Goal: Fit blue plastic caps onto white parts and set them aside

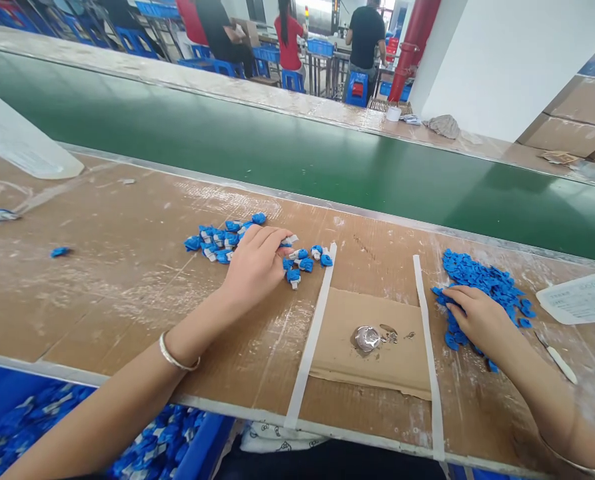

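Workbench [117, 307]: left of the cardboard mat [342, 347], left hand [257, 263] pinches a blue-white bundle [290, 241]; right of it, right hand [480, 320] pinches blue pieces [440, 296].

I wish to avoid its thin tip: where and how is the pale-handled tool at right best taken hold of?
Probably by the thick handle, from above and the near right: the tool lies flat, its handle end toward that side, its slim tip pointing away.
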A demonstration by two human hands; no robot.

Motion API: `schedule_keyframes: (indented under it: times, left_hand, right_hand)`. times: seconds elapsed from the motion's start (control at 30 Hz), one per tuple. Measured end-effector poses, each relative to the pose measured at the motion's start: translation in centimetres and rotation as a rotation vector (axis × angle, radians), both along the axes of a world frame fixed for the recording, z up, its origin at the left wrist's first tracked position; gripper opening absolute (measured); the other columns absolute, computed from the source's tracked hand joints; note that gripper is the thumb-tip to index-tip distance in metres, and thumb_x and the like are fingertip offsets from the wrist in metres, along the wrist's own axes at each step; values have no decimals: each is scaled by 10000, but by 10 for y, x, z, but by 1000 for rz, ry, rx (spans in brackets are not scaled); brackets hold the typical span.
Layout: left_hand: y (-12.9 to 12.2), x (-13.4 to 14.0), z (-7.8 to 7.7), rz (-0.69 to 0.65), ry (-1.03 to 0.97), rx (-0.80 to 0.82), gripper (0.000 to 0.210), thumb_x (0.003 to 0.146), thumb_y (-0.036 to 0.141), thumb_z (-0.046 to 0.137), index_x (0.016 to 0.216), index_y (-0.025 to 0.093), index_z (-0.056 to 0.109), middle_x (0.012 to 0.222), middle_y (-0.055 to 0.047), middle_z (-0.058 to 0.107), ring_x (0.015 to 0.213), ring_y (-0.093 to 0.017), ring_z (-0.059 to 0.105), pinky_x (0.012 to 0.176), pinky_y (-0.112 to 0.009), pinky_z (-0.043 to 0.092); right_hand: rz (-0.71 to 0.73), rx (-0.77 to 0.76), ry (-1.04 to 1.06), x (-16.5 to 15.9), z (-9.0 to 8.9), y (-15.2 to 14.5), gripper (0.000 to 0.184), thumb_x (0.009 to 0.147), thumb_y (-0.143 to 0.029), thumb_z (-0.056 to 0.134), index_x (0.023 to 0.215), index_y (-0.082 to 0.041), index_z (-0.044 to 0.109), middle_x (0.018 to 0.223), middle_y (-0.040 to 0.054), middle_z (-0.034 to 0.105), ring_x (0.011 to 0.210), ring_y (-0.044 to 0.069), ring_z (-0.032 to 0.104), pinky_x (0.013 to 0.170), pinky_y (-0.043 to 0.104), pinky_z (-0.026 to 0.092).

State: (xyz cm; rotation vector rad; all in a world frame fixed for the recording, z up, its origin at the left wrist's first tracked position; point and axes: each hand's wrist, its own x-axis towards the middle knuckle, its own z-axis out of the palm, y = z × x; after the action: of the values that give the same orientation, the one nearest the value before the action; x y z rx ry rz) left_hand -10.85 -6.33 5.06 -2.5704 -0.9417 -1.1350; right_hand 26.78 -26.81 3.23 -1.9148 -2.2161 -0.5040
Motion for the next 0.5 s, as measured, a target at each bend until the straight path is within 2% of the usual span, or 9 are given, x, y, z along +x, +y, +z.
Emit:
schedule_keyframes:
  times: [0.1, 0.2, 0.33, 0.43, 0.5]
  left_hand:
    - [7, -1, -6, 37, 38, -26, 226, 904, 122, 417, 1001, 129, 622, 952, -122, 675, 910, -269, 578, 829, -408, 475]
    - [17, -4, -9, 120, 101, -63, 238, 901, 115, 408, 987, 112, 629, 936, -140, 669, 913, -289, 566, 839, -426, 462]
    - [26, -7, -10, 203, 180, -99, 249, 902, 113, 406, 990, 85, 637, 948, -165, 660, 913, -305, 558, 847, -436, 449]
    - [26, -4, -10, 249, 291, -129, 258, 896, 104, 401, 981, 79, 644, 948, -177, 648, 918, -321, 549, 838, -439, 442]
    - [25, -4, -8, 316, 379, -146, 254, 884, 96, 405, 958, 68, 647, 949, -197, 631, 932, -345, 540, 813, -444, 439]
  right_hand:
    - [27, -14, -2, -4, 0, 7, 352, 864, -156, 332, 867, -108, 681, 864, 150, 688, 779, 286, 661, 687, 414, 553]
    - [47, -6, 15, -6, 8, 9, 316, 844, -185, 344, 726, -148, 635, 752, 126, 668, 686, 286, 661, 599, 407, 545]
    - [9, -25, 318, -22, 17, -1, 265, 897, -310, 428, 815, -181, 644, 739, 37, 687, 572, 195, 660, 477, 288, 522]
    - [18, -42, 525, -46, 11, -12, 245, 938, -347, 458, 882, -210, 653, 783, 5, 696, 627, 157, 675, 530, 236, 542]
    - [35, 4, 513, -60, 3, -18, 284, 976, -368, 435, 882, -216, 656, 862, 14, 692, 722, 158, 687, 603, 239, 558]
